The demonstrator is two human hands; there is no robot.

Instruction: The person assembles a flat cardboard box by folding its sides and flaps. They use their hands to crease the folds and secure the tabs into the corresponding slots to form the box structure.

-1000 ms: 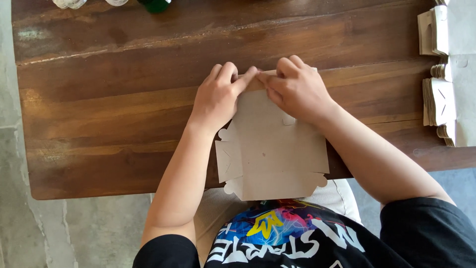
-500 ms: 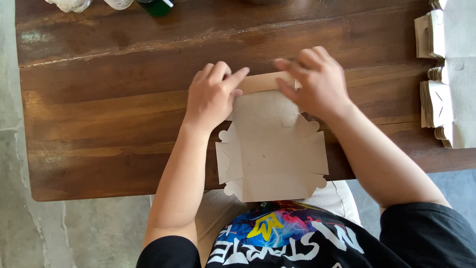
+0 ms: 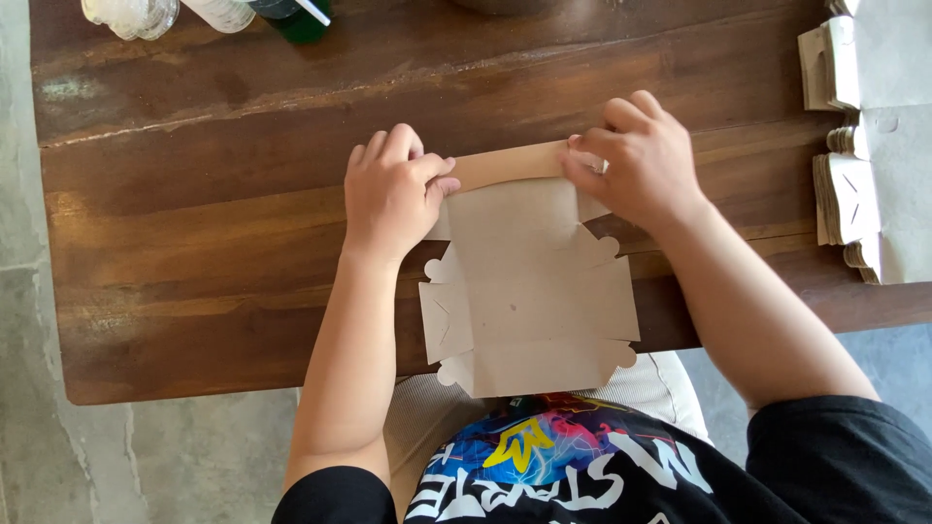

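Note:
A flat brown cardboard box blank (image 3: 529, 281) with notched side flaps lies on the dark wooden table (image 3: 194, 194), its near end hanging over the table's front edge. My left hand (image 3: 388, 189) pinches the left end of the blank's far flap, which is folded up. My right hand (image 3: 636, 160) pinches the right end of the same flap. The two hands are apart, with the raised flap stretched between them.
Stacks of folded cardboard blanks (image 3: 845, 194) sit at the table's right edge. A clear glass (image 3: 131, 15), a white bottle and a green bottle (image 3: 296, 17) stand at the far left. Grey concrete floor lies to the left.
My hands were together at the middle of the far flap; they have slid apart toward its two ends, pressing the fold along it.

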